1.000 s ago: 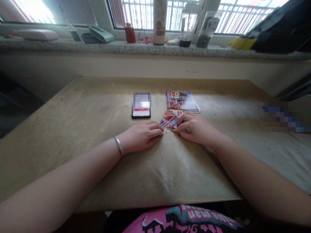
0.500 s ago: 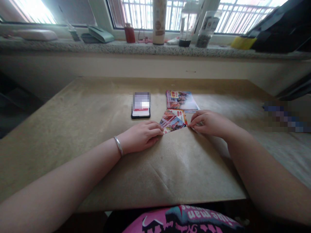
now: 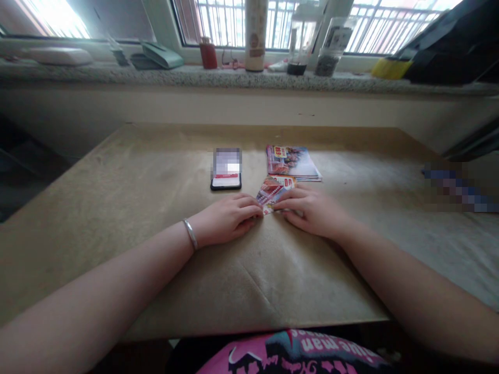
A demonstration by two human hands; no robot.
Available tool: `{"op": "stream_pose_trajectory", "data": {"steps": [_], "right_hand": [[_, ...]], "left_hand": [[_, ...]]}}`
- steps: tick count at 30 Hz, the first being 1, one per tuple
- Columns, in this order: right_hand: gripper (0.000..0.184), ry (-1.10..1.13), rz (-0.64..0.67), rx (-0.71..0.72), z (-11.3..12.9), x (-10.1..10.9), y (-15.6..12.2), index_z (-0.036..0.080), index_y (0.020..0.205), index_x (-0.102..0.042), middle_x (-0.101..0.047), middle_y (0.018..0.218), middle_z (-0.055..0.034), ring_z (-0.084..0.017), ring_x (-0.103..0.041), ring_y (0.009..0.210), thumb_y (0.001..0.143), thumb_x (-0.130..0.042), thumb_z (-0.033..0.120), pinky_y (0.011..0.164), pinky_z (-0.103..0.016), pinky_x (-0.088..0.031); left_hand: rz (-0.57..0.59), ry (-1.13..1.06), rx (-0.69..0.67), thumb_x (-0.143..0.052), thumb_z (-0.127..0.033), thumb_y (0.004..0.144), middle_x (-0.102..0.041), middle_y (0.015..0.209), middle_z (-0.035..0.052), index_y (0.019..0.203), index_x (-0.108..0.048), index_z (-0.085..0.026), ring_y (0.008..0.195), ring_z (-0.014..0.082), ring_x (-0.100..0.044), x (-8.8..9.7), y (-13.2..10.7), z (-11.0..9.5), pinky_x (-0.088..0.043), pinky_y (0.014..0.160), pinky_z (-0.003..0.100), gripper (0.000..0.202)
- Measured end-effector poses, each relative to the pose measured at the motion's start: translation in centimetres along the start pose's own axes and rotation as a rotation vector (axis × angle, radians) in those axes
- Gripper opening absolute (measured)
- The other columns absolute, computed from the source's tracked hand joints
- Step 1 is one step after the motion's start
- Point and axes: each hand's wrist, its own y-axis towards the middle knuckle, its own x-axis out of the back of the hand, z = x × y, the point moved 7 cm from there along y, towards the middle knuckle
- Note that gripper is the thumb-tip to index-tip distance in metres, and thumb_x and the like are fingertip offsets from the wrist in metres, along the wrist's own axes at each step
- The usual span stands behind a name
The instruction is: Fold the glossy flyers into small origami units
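The folded paper (image 3: pixel 270 193) lies on the table (image 3: pixel 202 296), right of the phone (image 3: pixel 226 180) and a little nearer. The left hand (image 3: pixel 231 216) touches its corner; whether it grips, I cannot tell. The right hand (image 3: pixel 317 212), loosely open, rests on it.

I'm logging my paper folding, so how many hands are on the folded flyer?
2: the left hand at the near-left corner of the folded flyer, the right hand across its right side.
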Motion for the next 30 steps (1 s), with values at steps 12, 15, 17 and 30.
{"op": "stream_pose_trajectory", "data": {"steps": [12, 15, 17, 30], "right_hand": [[0.026, 0.021, 0.023, 0.014, 0.3, -0.8, 0.3, 0.025, 0.098, -0.074, -0.068, 0.102, -0.0065, -0.02, -0.06, 0.092, 0.084, -0.054, 0.017, 0.083, -0.035, -0.048], [0.026, 0.039, 0.028, 0.013, 0.3, -0.9, 0.3, 0.025, 0.098, -0.074, -0.068, 0.102, -0.0067, -0.02, -0.06, 0.092, 0.083, -0.054, 0.017, 0.083, -0.035, -0.048], [0.027, 0.04, 0.031, 0.014, 0.3, -0.9, 0.3, 0.025, 0.098, -0.074, -0.068, 0.103, -0.0066, -0.02, -0.06, 0.092, 0.083, -0.054, 0.016, 0.083, -0.035, -0.048], [0.027, 0.017, 0.046, 0.003, 0.5, -0.9, 0.4, 0.024, 0.098, -0.074, -0.068, 0.102, -0.0064, -0.02, -0.06, 0.093, 0.083, -0.053, 0.017, 0.084, -0.035, -0.047]], "left_hand": [[0.038, -0.122, -0.025, -0.048, -0.019, 0.09, -0.059, 0.123, 0.0094, 0.103, -0.063, -0.017, 0.116, 0.0205, -0.054, 0.4, -0.5, 0.4, -0.045, 0.1, 0.035, 0.02], [0.041, -0.144, -0.019, -0.049, -0.019, 0.089, -0.059, 0.124, 0.01, 0.102, -0.064, -0.017, 0.117, 0.021, -0.054, 0.6, -0.5, 0.4, -0.045, 0.101, 0.037, 0.02], [0.046, -0.162, -0.011, -0.049, -0.018, 0.088, -0.059, 0.124, 0.0101, 0.1, -0.064, -0.017, 0.116, 0.0209, -0.055, 0.7, -0.5, 0.3, -0.046, 0.1, 0.037, 0.019], [0.036, -0.226, -0.078, -0.054, -0.015, 0.084, -0.065, 0.117, 0.0074, 0.087, -0.067, -0.019, 0.114, 0.0198, -0.056, 1.7, -1.1, 0.7, -0.047, 0.098, 0.035, 0.014]]}}
